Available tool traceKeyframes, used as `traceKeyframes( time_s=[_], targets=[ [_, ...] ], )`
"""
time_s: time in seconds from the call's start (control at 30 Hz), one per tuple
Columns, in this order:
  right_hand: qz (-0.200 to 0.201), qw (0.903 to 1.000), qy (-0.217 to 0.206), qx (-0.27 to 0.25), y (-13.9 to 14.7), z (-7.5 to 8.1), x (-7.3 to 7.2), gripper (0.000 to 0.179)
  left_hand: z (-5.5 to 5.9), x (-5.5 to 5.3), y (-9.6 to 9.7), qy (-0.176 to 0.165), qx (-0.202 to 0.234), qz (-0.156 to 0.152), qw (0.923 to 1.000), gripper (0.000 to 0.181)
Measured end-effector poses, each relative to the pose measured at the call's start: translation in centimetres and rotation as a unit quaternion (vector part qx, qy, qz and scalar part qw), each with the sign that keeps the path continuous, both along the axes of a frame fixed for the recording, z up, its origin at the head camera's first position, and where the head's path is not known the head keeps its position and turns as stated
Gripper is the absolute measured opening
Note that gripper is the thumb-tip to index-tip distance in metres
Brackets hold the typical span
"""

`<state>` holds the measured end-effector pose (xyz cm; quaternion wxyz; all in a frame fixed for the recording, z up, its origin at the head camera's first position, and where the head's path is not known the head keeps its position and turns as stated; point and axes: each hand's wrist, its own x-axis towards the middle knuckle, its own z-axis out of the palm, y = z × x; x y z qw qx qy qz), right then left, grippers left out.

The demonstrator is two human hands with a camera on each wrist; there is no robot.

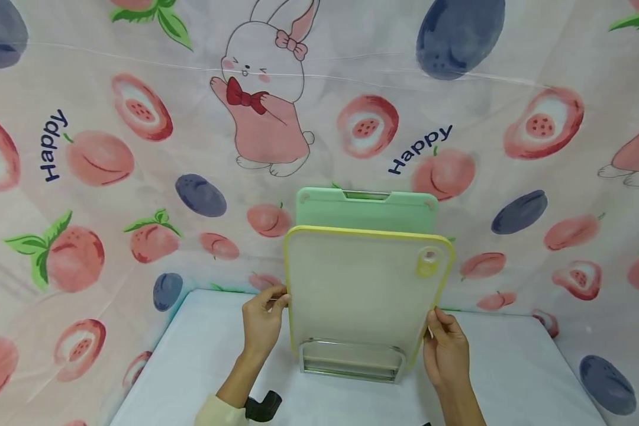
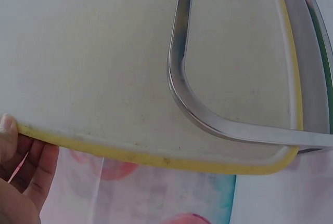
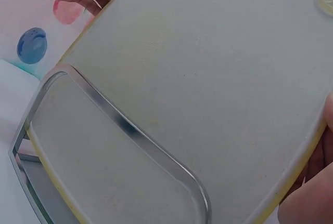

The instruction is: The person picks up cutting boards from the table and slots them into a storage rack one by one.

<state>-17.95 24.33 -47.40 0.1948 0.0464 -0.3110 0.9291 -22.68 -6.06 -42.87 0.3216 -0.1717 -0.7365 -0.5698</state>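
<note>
A pale cutting board with a yellow rim (image 1: 362, 290) stands nearly upright, its lower part behind the front bar of a metal rack (image 1: 351, 376). On its left edge, my left hand (image 1: 263, 319) pinches the rim between thumb and fingers. Lower on the opposite edge, my right hand (image 1: 447, 349) grips the rim the same way. The board leans a little askew, its upper right corner bearing a yellow-ringed hole. Behind it rises a green cutting board (image 1: 364, 210) with a handle slot along its top; its lower part is hidden.
The rack stands on a table with a white cover (image 1: 207, 337). Behind the table hangs a cloth (image 1: 319, 77) printed with fruit and a rabbit. A black strap (image 1: 263, 407) is at my left wrist.
</note>
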Motion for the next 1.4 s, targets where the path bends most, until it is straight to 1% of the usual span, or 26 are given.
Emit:
traceKeyframes(
  time_s=[0.13, 0.23, 0.3, 0.37, 0.47, 0.6, 0.73, 0.8, 0.87, 1.0, 1.07, 1.13, 1.2, 1.4],
  targets=[
    [-0.018, 0.9990, -0.033, 0.023, -0.2, 0.1, -0.1, 0.025, -1.6, -1.1, -0.6, -0.013, 0.014, -0.001, 0.9998, 0.012],
    [-0.027, 0.9978, -0.050, 0.034, -0.4, 0.1, -0.1, 0.023, -2.0, -1.3, -0.9, -0.022, 0.015, -0.007, 0.9996, 0.012],
    [-0.035, 0.9958, -0.068, 0.052, -0.5, -0.1, 0.0, 0.023, -2.1, -1.4, -1.0, -0.024, 0.016, -0.009, 0.9995, 0.011],
    [-0.045, 0.9931, -0.087, 0.066, -0.5, -0.2, 0.3, 0.022, -2.3, -1.5, -1.0, -0.023, 0.018, -0.012, 0.9995, 0.011],
    [-0.063, 0.9902, -0.106, 0.066, -0.5, -0.5, 0.6, 0.021, -2.5, -1.5, -0.9, -0.018, 0.018, -0.014, 0.9996, 0.011],
    [-0.076, 0.9926, -0.088, 0.035, -0.4, -0.8, 0.7, 0.022, -2.5, -1.3, -0.7, -0.027, 0.012, -0.015, 0.9995, 0.011],
    [-0.053, 0.9957, -0.072, 0.023, -0.1, -0.8, 0.5, 0.024, -2.0, -1.2, -0.6, -0.055, 0.007, -0.011, 0.9984, 0.010],
    [-0.040, 0.9966, -0.069, 0.016, -0.1, -0.6, 0.4, 0.023, -1.8, -1.4, -0.6, -0.069, 0.007, -0.009, 0.9976, 0.010],
    [-0.036, 0.9972, -0.066, 0.001, -0.1, -0.3, 0.1, 0.023, -1.6, -1.7, -0.5, -0.069, 0.005, -0.007, 0.9976, 0.009],
    [-0.047, 0.9978, -0.039, -0.027, -0.2, 0.2, -0.6, 0.027, -1.2, -2.2, -0.5, -0.069, -0.001, -0.012, 0.9976, 0.009],
    [-0.045, 0.9983, -0.023, -0.028, -0.1, 0.3, -0.9, 0.029, -1.0, -2.4, -0.6, -0.065, -0.002, -0.020, 0.9977, 0.009],
    [-0.036, 0.9990, -0.004, -0.025, -0.1, 0.1, -1.1, 0.031, -0.9, -2.5, -0.7, -0.073, -0.001, -0.024, 0.9970, 0.010],
    [-0.028, 0.9994, 0.005, -0.022, 0.0, 0.0, -1.3, 0.031, -0.9, -2.6, -0.8, -0.080, 0.000, -0.027, 0.9965, 0.010],
    [-0.014, 0.9998, 0.005, -0.010, 0.0, -0.5, -1.6, 0.030, -1.2, -2.8, -1.1, -0.101, -0.004, -0.020, 0.9947, 0.009]
  ],
)
